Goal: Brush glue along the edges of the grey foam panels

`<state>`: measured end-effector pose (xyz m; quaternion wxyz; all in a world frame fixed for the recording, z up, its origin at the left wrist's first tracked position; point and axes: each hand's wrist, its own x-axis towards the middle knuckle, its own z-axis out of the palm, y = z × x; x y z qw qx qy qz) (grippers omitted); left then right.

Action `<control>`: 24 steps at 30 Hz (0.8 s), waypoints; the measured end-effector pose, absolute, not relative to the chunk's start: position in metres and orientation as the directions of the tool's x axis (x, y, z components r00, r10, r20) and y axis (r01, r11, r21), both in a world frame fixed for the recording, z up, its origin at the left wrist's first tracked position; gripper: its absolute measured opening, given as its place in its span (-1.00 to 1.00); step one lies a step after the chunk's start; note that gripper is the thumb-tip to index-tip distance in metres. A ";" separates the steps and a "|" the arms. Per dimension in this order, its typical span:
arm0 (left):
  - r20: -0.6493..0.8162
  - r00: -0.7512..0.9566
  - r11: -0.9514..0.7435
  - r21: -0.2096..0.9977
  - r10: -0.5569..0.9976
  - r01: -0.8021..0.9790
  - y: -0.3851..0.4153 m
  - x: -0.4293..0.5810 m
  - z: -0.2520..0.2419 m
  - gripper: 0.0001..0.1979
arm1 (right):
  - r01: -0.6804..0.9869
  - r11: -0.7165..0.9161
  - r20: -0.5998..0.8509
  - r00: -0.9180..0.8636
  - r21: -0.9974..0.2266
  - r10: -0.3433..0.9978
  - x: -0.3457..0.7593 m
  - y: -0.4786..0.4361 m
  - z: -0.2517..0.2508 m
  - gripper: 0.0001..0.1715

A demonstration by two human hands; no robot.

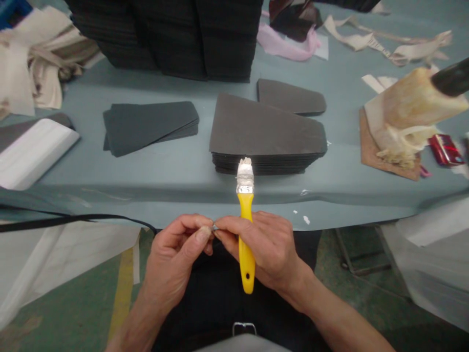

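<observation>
A paintbrush (246, 254) with a yellow handle and pale, clotted bristles lies across my right hand (275, 248), which is closed with the handle in its grip. The bristles point away from me, in front of a thick stack of dark, tapered sheets (267, 129). My left hand (172, 261) is closed too, thumb and forefinger pinched. Both hands' fingertips meet at a tiny greyish bit (215, 227), too small to name, just off the table's near edge.
Tall black stacks (176, 39) stand at the back. Fanned dark sheets (150, 126) and a white block (34, 154) lie left. On the right are a glue-crusted container (410, 105) and a red packet (445, 149). A black strap (91, 216) crosses the front edge.
</observation>
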<state>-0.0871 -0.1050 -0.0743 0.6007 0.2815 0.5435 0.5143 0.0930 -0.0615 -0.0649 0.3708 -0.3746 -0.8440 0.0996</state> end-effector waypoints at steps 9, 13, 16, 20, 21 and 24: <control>-0.436 -0.167 0.331 0.838 0.884 -0.435 -0.106 -0.090 -0.074 -0.61 | 0.536 0.707 0.542 -0.461 -0.461 0.703 0.092 -0.063 -0.065 -0.82; -0.459 -0.148 0.345 0.810 0.876 -0.475 -0.106 -0.090 -0.074 -0.66 | 0.522 0.713 0.544 -0.465 -0.469 0.698 0.091 -0.063 -0.063 -0.82; -0.478 -0.131 0.367 0.798 0.869 -0.478 -0.106 -0.090 -0.073 -0.65 | 0.528 0.719 0.541 -0.480 -0.451 0.691 0.090 -0.064 -0.063 -0.80; -0.498 -0.079 0.402 0.774 0.864 -0.490 -0.108 -0.089 -0.072 -0.63 | 0.525 0.726 0.538 -0.491 -0.445 0.685 0.091 -0.065 -0.064 -0.80; -0.495 -0.060 0.405 0.769 0.867 -0.494 -0.109 -0.089 -0.072 -0.64 | 0.520 0.726 0.536 -0.492 -0.451 0.685 0.091 -0.065 -0.064 -0.80; -0.463 -0.022 0.394 0.778 0.886 -0.489 -0.110 -0.088 -0.072 -0.68 | 0.511 0.725 0.541 -0.485 -0.461 0.687 0.091 -0.064 -0.064 -0.78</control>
